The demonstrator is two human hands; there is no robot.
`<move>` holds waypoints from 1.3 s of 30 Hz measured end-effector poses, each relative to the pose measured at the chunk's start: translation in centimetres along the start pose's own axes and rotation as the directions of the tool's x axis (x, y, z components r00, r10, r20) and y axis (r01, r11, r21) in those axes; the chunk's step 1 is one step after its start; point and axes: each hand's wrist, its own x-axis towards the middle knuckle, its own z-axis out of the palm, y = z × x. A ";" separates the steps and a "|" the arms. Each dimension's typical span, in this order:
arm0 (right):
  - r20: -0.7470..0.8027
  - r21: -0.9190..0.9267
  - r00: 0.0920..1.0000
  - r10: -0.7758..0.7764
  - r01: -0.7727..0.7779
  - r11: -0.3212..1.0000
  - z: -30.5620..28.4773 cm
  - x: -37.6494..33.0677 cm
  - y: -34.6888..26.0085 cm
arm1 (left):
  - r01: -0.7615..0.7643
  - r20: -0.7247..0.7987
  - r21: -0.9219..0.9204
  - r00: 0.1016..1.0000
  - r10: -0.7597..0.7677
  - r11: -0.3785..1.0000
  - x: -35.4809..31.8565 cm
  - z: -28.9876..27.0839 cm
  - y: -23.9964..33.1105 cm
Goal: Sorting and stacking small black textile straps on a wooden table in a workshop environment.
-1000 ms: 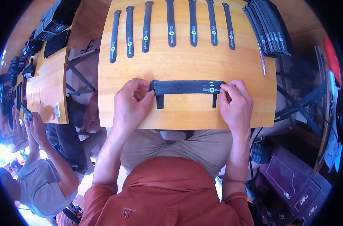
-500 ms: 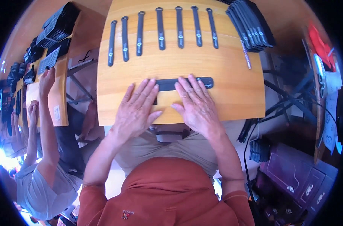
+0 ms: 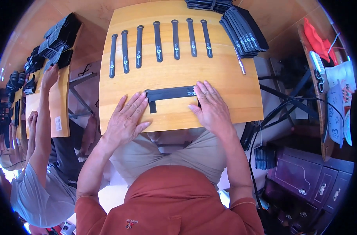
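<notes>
A dark grey strap [image 3: 168, 93] lies crosswise near the table's front, with small pale print towards its right end. My left hand [image 3: 125, 117] rests flat, its fingertips at the strap's left end. Over the right end lie the outstretched fingers of my right hand [image 3: 211, 107], hiding that tip. Both hands are open, pressing from above rather than gripping. Just below the strap's left part, a short black strip [image 3: 153, 107] shows on the wood; another dark patch is partly covered by my right hand. Several similar straps [image 3: 158, 43] with rounded ends stand in a row farther back.
Stacked dark straps [image 3: 245, 33] fill the table's [image 3: 178, 74] far right corner, beside a thin pen-like stick [image 3: 240, 62]. To the left, another person's arm [image 3: 41, 129] reaches over a neighbouring table [image 3: 59, 102]. Purple drawers [image 3: 300, 176] stand at lower right.
My hands have spread apart along the strap, uncovering its middle. My right fingers now cover its right end, which showed before. The whole view has shifted slightly.
</notes>
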 end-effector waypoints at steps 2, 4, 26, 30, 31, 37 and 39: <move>0.001 0.163 1.000 0.027 -0.027 0.986 -0.9 0.8 0.8 | 0.000 -0.006 -0.010 1.000 0.000 1.000 0.0 -0.1 0.0; -0.053 0.158 0.995 0.081 -0.072 0.985 -1.1 2.5 1.5 | 0.001 -0.009 -0.018 1.000 -0.001 1.000 -0.2 0.0 0.0; -0.038 -0.098 0.987 0.153 -0.156 0.983 -4.0 -7.8 2.9 | -0.003 -0.133 -0.016 0.991 0.000 1.000 -0.3 0.3 0.4; -0.124 -0.120 0.992 0.036 -0.051 0.991 -3.4 -11.0 2.4 | -0.020 -0.159 -0.036 0.987 0.014 0.999 -0.8 0.1 0.3; -0.127 -0.121 0.991 0.041 -0.056 0.991 -3.1 -11.6 2.8 | -0.025 -0.159 -0.033 0.987 0.020 0.999 -0.8 0.1 0.4; -0.421 -0.187 0.893 -0.157 0.085 0.979 -5.0 -12.3 1.1 | -0.026 -0.360 -0.131 0.933 -0.023 0.991 -1.5 1.0 1.7; -0.483 -0.159 0.868 -0.113 0.040 0.987 -7.8 -12.5 -0.8 | -0.119 -0.486 -0.187 0.874 0.014 0.975 -1.7 1.3 3.5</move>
